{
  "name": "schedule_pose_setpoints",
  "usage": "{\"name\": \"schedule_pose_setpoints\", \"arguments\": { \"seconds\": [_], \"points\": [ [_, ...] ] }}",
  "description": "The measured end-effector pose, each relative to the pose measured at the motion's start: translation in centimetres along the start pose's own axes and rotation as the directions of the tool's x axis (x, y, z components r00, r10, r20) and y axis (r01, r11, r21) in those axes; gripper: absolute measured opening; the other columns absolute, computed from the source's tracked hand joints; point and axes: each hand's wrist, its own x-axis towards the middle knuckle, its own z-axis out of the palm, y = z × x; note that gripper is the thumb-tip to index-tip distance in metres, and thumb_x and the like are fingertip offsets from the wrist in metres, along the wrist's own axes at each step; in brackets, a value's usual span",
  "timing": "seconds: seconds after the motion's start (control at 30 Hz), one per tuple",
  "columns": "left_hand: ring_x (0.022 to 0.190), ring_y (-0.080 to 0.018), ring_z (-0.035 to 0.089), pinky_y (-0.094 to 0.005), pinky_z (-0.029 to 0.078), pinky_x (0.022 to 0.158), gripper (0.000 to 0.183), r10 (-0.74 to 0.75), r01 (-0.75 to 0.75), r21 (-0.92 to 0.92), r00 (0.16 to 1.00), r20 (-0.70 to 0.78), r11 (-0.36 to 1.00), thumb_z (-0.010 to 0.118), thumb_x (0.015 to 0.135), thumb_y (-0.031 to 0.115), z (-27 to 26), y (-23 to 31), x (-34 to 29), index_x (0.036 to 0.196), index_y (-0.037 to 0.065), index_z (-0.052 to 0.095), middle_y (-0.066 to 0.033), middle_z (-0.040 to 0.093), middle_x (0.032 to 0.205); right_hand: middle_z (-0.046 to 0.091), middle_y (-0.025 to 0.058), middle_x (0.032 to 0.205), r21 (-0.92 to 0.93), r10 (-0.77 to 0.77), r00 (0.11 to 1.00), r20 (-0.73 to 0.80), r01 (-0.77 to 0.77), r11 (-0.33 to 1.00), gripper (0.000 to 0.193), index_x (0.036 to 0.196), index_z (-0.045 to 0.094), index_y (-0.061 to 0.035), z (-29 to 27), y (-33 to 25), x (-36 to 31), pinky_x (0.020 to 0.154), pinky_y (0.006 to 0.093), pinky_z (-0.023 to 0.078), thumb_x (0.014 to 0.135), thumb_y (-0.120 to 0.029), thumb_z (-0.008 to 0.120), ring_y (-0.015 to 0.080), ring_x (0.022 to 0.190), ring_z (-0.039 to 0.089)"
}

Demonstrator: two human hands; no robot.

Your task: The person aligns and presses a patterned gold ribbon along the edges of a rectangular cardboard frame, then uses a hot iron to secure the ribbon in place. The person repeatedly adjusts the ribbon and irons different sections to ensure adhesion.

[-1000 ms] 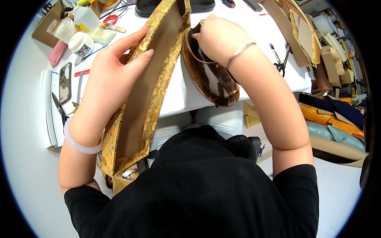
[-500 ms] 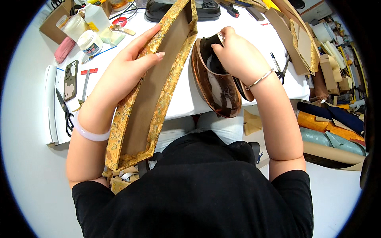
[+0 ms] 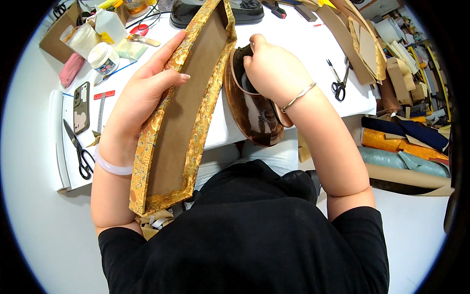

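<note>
The long box (image 3: 146, 164) has a patterned, cloth-like outside and a matt, smooth-looking inside. By the near edge of the worktop (image 3: 308, 61), itself smooth-looking, the iron (image 3: 248, 113) looks like glossy, translucent plastic. Near the left edge, the ruler (image 3: 101, 111) looks like metal.

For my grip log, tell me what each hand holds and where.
Left hand: the gold-patterned box, by its left wall, fingers outside and thumb over the rim. Right hand: the brown iron, by the handle, fingers mostly hidden.
</note>
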Motion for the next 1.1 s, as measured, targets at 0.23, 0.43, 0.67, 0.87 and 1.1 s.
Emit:
{"name": "schedule_pose_setpoints", "arguments": {
  "seconds": [0.23, 0.43, 0.67, 0.87, 1.1],
  "points": [
    [0.134, -0.0124, 0.060, -0.0281, 0.046, 0.113, 0.078, 0.049, -0.052, 0.090, 0.998, 0.039, 0.995, 0.063, 0.096, 0.003, 0.6, -0.6, 0.3, 0.170, 0.004, 0.040, -0.0089, 0.059, 0.157, 0.079, 0.0262, 0.114, -0.077, 0.125, 0.989, 0.074, -0.119, 0.990, 0.058, 0.134, 0.053, 0.0144, -0.2, -2.9, 1.6, 0.094, 0.0429, 0.063, 0.089, -0.014, 0.078, 0.0349, 0.110, 0.079],
    [0.129, -0.0123, 0.062, -0.0277, 0.049, 0.110, 0.077, 0.069, -0.076, 0.145, 0.996, 0.050, 0.987, 0.063, 0.097, 0.003, 1.0, -0.5, 0.3, 0.170, 0.003, 0.039, -0.0095, 0.063, 0.152, 0.081, 0.0058, 0.125, -0.402, 0.041, 0.950, 0.310, 0.092, 0.911, 0.041, 0.118, 0.086, -0.0187, -2.5, -6.7, 2.4, 0.096, 0.0379, 0.063, 0.077, -0.021, 0.094, 0.0250, 0.114, 0.079],
    [0.133, -0.0154, 0.061, -0.0300, 0.048, 0.112, 0.077, 0.100, -0.105, 0.108, 0.993, 0.056, 0.989, 0.063, 0.097, 0.003, 0.3, -0.5, 0.5, 0.170, 0.002, 0.038, -0.0114, 0.062, 0.153, 0.078, 0.0263, 0.107, -0.214, -0.056, 0.998, -0.030, 0.048, 0.976, 0.051, 0.125, 0.071, 0.0024, -0.7, 0.4, 2.9, 0.091, 0.0448, 0.062, 0.093, -0.035, 0.081, 0.0376, 0.102, 0.078],
    [0.144, -0.0224, 0.057, -0.0351, 0.044, 0.121, 0.070, 0.161, -0.221, 0.295, 0.963, 0.215, 0.929, 0.059, 0.101, 0.003, -1.1, 0.3, 4.1, 0.169, 0.005, 0.042, -0.0121, 0.055, 0.162, 0.069, 0.0127, 0.081, 0.007, -0.202, 0.943, -0.263, 0.211, 0.977, 0.056, 0.131, 0.067, -0.0037, -5.0, 7.5, -3.7, 0.070, 0.0347, 0.056, 0.091, -0.037, 0.090, 0.0217, 0.073, 0.065],
    [0.144, -0.0188, 0.050, -0.0339, 0.038, 0.123, 0.080, -0.124, -0.149, 0.439, 0.837, 0.533, 0.886, 0.059, 0.095, 0.006, 1.0, 5.2, 10.3, 0.169, -0.004, 0.031, -0.0128, 0.052, 0.161, 0.075, 0.0083, 0.100, -0.008, -0.516, 0.834, -0.196, 0.525, 0.851, 0.049, 0.127, 0.072, -0.0164, -6.3, 11.3, -6.6, 0.074, 0.0376, 0.059, 0.084, -0.028, 0.091, 0.0287, 0.080, 0.072]
  ]
}}
